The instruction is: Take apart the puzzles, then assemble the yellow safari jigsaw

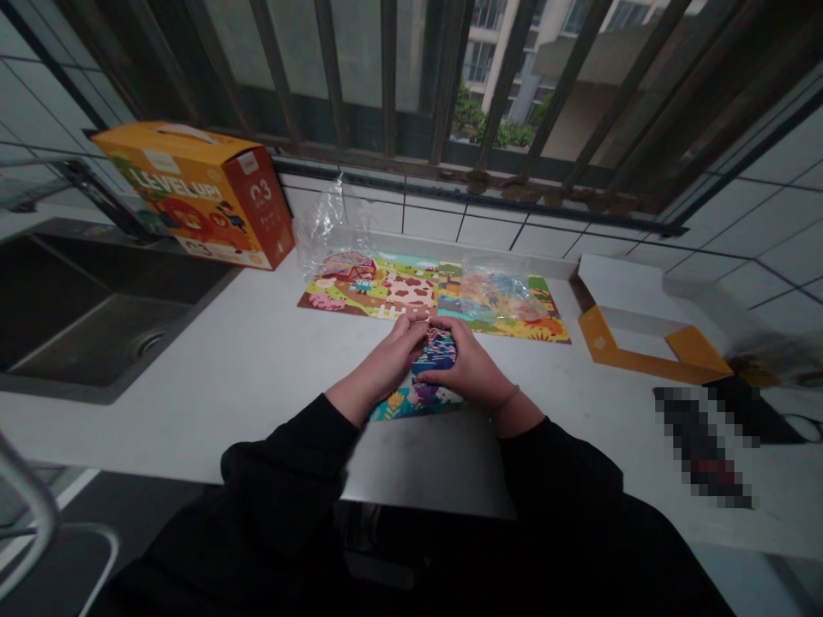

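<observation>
My left hand (pixel 386 364) and my right hand (pixel 472 368) meet over the counter, fingers curled round a small stack of blue puzzle pieces (pixel 437 350) held between them. Under my wrists lies a partly built colourful puzzle section (pixel 405 403). Just beyond my hands lies a finished farm-scene puzzle (pixel 386 291), stretching left to right. A clear plastic bag of loose pieces (pixel 498 296) rests on its right half.
An orange puzzle box (pixel 199 193) stands at the back left beside a dark sink (pixel 83 317). An empty clear bag (pixel 325 218) leans on the tiled wall. A white and orange box tray (pixel 643 334) lies at right. Barred window behind.
</observation>
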`<state>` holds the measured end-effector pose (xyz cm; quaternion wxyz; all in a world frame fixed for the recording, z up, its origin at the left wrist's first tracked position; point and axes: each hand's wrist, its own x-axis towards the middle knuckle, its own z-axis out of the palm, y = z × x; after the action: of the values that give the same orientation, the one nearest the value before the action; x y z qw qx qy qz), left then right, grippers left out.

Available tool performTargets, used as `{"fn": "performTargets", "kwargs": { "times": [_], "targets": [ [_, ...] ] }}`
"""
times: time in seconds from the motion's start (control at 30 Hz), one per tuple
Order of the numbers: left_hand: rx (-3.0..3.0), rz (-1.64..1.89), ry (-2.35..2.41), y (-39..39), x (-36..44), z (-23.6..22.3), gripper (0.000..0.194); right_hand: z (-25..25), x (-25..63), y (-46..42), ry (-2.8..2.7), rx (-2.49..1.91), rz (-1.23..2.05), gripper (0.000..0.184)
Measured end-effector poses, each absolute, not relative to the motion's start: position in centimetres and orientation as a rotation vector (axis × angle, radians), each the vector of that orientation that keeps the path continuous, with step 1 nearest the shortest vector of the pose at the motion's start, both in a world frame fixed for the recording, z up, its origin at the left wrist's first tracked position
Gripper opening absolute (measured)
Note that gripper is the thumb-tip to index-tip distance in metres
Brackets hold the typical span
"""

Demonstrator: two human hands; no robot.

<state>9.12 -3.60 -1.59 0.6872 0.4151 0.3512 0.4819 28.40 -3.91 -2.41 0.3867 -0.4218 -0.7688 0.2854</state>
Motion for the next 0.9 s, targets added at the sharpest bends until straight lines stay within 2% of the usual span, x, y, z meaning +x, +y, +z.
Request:
{"fn": "performTargets", "kwargs": {
  "times": [0.1,0.27,0.37,0.6,0.77,0.9],
  "targets": [
    [0.971,1.063,0.752,-3.8,9.1,-1.6,0.043,-2.4,28.4,-3.9,-1.972,-1.099,0.719,0.094],
    [1.006,1.063,0.688,-4.2,9.2,-1.3,0.055,-1.5,28.4,-4.4,-1.987,-1.06,0.638,0.082],
    [1.028,1.088,0.705,-4.1,9.4,-1.4,0.055,-1.3,28.4,-4.5,-1.984,-1.037,0.591,0.081],
    [1.002,1.208,0.736,-4.2,10.8,-1.7,0.052,-2.2,27.6,-4.3,-2.094,-1.005,0.721,0.094],
    [1.047,1.234,0.748,-4.4,11.1,-1.4,0.055,-1.5,27.6,-4.5,-2.075,-1.046,0.681,0.072],
    [1.367,1.193,0.971,-4.2,9.6,-0.9,0.046,-0.7,28.8,-4.4,-1.965,-1.125,0.571,0.062]
  ]
}}
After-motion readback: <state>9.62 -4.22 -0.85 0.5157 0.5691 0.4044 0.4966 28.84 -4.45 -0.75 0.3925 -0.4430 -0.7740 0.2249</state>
